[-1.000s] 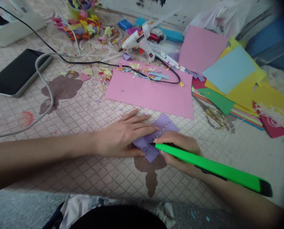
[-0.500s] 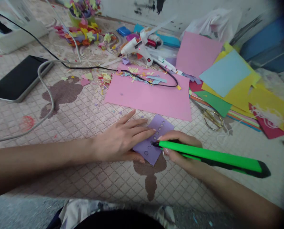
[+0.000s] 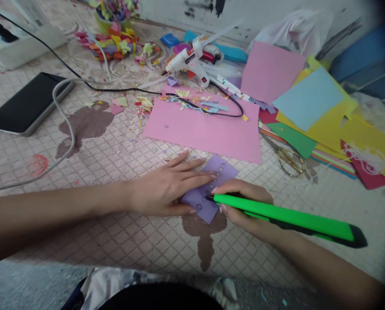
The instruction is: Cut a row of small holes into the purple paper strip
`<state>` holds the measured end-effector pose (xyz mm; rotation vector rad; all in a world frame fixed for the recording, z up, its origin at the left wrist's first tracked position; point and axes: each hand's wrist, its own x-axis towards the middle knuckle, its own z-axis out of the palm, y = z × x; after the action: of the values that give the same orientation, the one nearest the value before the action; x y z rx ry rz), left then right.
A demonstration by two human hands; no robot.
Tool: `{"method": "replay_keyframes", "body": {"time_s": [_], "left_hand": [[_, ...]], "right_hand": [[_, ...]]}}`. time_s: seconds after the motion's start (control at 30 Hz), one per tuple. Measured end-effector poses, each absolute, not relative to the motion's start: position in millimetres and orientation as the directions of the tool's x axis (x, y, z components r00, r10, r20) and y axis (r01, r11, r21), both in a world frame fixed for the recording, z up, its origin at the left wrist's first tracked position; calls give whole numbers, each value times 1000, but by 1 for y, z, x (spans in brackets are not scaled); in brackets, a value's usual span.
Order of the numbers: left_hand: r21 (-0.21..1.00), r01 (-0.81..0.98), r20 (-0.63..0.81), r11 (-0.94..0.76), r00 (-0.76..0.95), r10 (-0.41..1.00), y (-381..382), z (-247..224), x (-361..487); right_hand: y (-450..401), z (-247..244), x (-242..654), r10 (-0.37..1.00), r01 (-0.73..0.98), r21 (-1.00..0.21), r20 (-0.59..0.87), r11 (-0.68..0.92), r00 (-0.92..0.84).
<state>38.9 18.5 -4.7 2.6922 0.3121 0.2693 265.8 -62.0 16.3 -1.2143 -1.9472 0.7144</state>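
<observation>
A purple paper piece [image 3: 226, 170] with a row of small circles lies on the quilted cloth [image 3: 141, 150]. My left hand [image 3: 169, 185] rests flat on its left part, fingers spread and pointing right. My right hand [image 3: 240, 198] is closed around the front of a bright green cutter [image 3: 286, 213] with a black end. The cutter's dark tip touches the paper near the lower circles. My left fingers hide part of the paper's left side.
Beyond the hands lie a pink sheet [image 3: 208, 133] with paper scraps, a white glue gun [image 3: 192, 64] and its black cord. Gold scissors [image 3: 291, 161] and stacked coloured sheets [image 3: 308, 101] are on the right. A tablet [image 3: 24, 103] and grey cable are on the left.
The cutter tip has moved slightly down the paper, closer to the lower circles. My left thumb has drawn in a little. The whole view has shifted slightly.
</observation>
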Motion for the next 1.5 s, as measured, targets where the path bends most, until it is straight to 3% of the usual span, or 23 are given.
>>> {"method": "replay_keyframes", "body": {"time_s": [1.5], "left_hand": [[454,206,125,-867,948,291,18,-3,40]], "right_hand": [[-62,16,268,897,479,-765,306,431,-319]]}}
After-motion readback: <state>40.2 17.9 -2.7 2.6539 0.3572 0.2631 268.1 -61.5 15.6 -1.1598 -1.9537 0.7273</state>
